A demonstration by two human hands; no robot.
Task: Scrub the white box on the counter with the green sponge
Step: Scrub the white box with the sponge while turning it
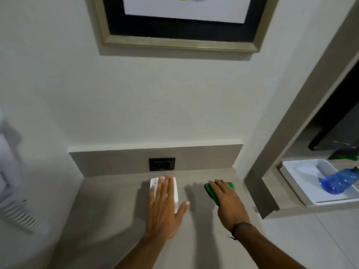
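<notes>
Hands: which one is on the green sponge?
The right hand, wearing a dark wristband, lies on the green sponge. The left hand rests flat on the white box instead.

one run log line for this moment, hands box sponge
left hand: flat on white box | right hand: over green sponge, grip unclear | sponge apart from box | both on counter | scrub not begun

Left hand (165, 208) hides much of white box (175, 189); picture frame (182, 43) cut off.
</notes>
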